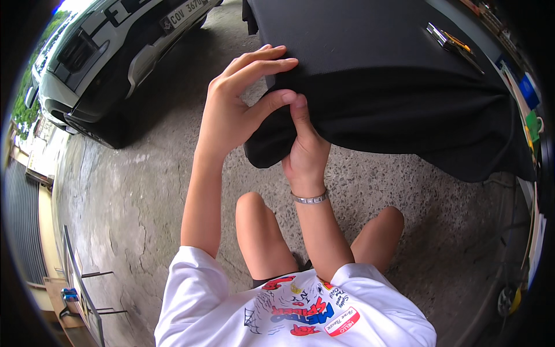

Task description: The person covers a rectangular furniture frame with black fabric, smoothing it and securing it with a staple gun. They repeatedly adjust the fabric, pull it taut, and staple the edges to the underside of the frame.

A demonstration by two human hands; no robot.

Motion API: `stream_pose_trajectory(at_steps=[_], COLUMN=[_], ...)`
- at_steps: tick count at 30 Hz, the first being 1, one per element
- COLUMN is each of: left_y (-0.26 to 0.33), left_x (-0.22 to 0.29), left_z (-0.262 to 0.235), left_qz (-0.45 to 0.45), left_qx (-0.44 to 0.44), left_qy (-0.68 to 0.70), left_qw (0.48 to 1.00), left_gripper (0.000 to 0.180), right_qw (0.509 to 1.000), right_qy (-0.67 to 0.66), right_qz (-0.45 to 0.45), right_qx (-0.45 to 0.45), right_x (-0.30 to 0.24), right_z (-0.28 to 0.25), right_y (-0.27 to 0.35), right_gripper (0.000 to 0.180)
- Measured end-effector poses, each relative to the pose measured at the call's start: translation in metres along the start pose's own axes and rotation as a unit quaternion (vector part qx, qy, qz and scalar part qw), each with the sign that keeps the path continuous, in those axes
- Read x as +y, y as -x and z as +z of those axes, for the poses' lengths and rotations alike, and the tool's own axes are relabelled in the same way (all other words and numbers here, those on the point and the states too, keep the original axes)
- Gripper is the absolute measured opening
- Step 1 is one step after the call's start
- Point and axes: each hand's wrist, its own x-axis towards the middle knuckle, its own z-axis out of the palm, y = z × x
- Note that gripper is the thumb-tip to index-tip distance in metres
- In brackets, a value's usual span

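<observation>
Black cloth [370,115] covers a flat, dark panel [347,34] in front of me, and its loose edge hangs down in folds. At the panel's near left corner, my left hand [237,98] has its fingers laid over the top and its thumb pressed on the cloth at the edge. My right hand [306,150] is closed on the hanging cloth, thumb up and touching or nearly touching the left thumb. The right fingers are hidden behind the fabric. A metal bracelet [310,198] circles my right wrist.
A metal tool with a yellow part [448,40] lies on the panel's far right. A white and black vehicle [87,63] stands at the upper left on rough concrete floor [127,191]. A metal frame [84,283] is at lower left. Assorted items [529,104] line the right side.
</observation>
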Motion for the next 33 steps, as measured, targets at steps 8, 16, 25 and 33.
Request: stream_pose_trajectory(at_steps=[8,16,25,33], left_y=[0.011,0.014,0.013,0.011], left_x=[-0.013,-0.015,-0.024,-0.024], left_z=[0.022,0.020,0.021,0.038], left_qz=[-0.013,0.021,0.059,0.069], left_qx=[0.116,0.079,0.098,0.160], left_qy=[0.154,0.017,0.024,-0.001], left_qw=[0.981,0.997,0.993,0.985], left_gripper=[0.036,0.032,0.031,0.036], right_qw=[0.999,1.000,0.999,0.997], right_qy=[-0.044,-0.011,0.006,0.028], right_qz=[-0.012,0.004,0.000,-0.024], right_qx=[-0.015,-0.021,-0.037,-0.073], right_x=[0.021,0.024,0.025,0.047], right_z=[-0.018,-0.024,-0.021,-0.040], right_y=[-0.017,-0.010,-0.028,-0.037], right_gripper=[0.040,0.045,0.043,0.047])
